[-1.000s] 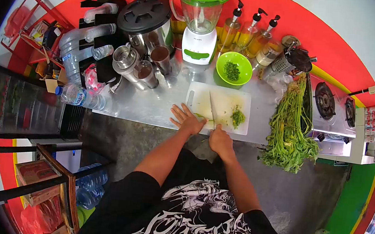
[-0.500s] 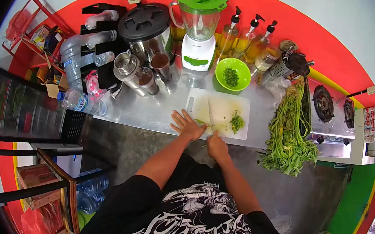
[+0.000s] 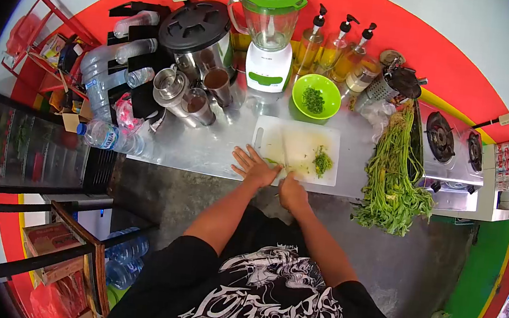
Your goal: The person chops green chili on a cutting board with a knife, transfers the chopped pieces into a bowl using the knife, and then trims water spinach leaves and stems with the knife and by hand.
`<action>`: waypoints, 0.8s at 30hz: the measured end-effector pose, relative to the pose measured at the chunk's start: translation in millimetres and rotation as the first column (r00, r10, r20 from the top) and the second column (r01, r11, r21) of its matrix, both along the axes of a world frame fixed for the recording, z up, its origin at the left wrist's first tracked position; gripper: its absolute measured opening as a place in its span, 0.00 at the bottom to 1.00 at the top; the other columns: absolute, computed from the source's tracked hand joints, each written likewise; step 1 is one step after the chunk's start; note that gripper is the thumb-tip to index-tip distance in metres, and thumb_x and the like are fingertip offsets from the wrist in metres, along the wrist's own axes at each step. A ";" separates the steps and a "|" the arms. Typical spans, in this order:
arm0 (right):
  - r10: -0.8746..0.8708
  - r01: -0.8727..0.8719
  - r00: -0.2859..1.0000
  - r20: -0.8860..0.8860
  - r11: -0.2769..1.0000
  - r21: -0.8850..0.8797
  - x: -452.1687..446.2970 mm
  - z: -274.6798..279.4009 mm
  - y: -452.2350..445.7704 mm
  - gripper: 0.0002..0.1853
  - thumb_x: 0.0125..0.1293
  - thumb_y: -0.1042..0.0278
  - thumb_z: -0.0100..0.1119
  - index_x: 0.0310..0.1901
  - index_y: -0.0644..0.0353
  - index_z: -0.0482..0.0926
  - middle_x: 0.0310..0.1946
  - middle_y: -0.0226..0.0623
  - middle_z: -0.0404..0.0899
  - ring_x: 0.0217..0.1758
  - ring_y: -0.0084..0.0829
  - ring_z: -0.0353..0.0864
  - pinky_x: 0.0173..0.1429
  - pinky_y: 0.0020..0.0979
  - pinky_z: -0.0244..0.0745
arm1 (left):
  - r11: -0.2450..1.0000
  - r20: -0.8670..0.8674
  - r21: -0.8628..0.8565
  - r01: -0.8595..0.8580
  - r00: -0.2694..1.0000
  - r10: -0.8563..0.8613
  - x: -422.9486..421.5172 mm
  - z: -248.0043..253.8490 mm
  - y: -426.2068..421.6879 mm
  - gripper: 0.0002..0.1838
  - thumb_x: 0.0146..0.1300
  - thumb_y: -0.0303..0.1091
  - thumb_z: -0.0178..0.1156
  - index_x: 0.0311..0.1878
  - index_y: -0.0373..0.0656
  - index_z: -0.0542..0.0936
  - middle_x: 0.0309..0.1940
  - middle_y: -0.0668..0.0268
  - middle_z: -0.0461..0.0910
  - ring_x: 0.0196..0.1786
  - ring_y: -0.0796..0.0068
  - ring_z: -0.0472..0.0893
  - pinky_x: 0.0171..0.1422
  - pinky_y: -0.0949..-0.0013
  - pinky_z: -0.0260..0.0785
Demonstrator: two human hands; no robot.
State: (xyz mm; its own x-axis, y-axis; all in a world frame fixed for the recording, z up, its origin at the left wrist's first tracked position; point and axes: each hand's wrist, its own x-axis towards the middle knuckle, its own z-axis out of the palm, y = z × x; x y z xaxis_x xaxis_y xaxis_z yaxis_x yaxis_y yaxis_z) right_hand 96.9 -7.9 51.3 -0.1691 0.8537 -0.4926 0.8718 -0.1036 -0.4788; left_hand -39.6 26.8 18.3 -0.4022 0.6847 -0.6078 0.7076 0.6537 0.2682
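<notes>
My right hand is closed round the handle of a knife. Its blade points away from me across the white cutting board. My left hand lies with fingers spread at the board's lower left corner, partly over the metal counter. Its thumb reaches close to the blade, beside a small green stalk; whether it presses on the stalk I cannot tell. Chopped green leaves sit in a pile on the board's right side. Behind the board, a green bowl contains chopped greens.
A bunch of leafy stalks hangs over the counter's front edge at right, near a gas stove. Along the back stand a blender, pump bottles and a large steel pot. Steel cups and a water bottle are at left.
My right hand and the knife have shifted very slightly toward the left. My left hand keeps its spread position. The whole view has moved a little.
</notes>
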 end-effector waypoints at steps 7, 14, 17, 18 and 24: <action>0.010 -0.010 1.000 -0.008 1.000 -0.030 0.9 2.4 -5.6 0.21 0.77 0.56 0.44 0.55 0.70 0.65 0.44 0.68 0.81 0.50 0.67 0.81 0.56 0.60 0.74 | 1.000 0.009 0.006 0.023 1.000 -0.023 -0.5 -0.3 -3.1 0.76 0.53 0.78 0.60 0.78 0.35 0.21 0.76 0.36 0.09 0.78 0.39 0.08 0.75 0.29 0.10; -0.020 0.020 0.999 0.028 1.000 -0.003 -4.1 -15.0 3.8 0.20 0.76 0.57 0.44 0.56 0.69 0.65 0.45 0.68 0.81 0.51 0.67 0.81 0.56 0.60 0.74 | 0.999 0.007 0.023 0.022 1.000 -0.022 1.1 4.0 -4.6 0.75 0.54 0.77 0.60 0.78 0.35 0.22 0.76 0.34 0.11 0.78 0.38 0.10 0.76 0.28 0.13; 0.099 -0.096 0.993 -0.067 0.995 0.040 4.3 15.9 -5.5 0.20 0.76 0.58 0.45 0.56 0.69 0.65 0.46 0.69 0.80 0.51 0.67 0.81 0.56 0.60 0.74 | 0.998 0.003 0.025 0.060 0.998 -0.060 -0.8 6.9 -3.6 0.75 0.55 0.75 0.62 0.79 0.35 0.23 0.76 0.33 0.11 0.78 0.38 0.10 0.76 0.29 0.14; 0.127 -0.122 0.987 -0.100 0.991 0.056 4.2 15.9 -9.3 0.20 0.76 0.58 0.45 0.56 0.70 0.65 0.46 0.69 0.80 0.51 0.67 0.81 0.56 0.60 0.74 | 0.999 0.001 0.032 0.021 1.000 -0.021 -1.8 3.0 -4.4 0.74 0.55 0.74 0.62 0.79 0.35 0.23 0.76 0.33 0.11 0.78 0.38 0.10 0.76 0.29 0.13; -0.091 0.085 0.992 -0.083 0.994 -0.072 -3.4 -22.6 -5.6 0.21 0.75 0.56 0.46 0.55 0.69 0.65 0.43 0.68 0.82 0.49 0.66 0.82 0.55 0.60 0.75 | 0.998 0.000 0.053 0.029 1.000 -0.029 0.7 -2.5 -4.5 0.75 0.54 0.75 0.62 0.79 0.33 0.24 0.76 0.32 0.12 0.78 0.37 0.10 0.76 0.28 0.11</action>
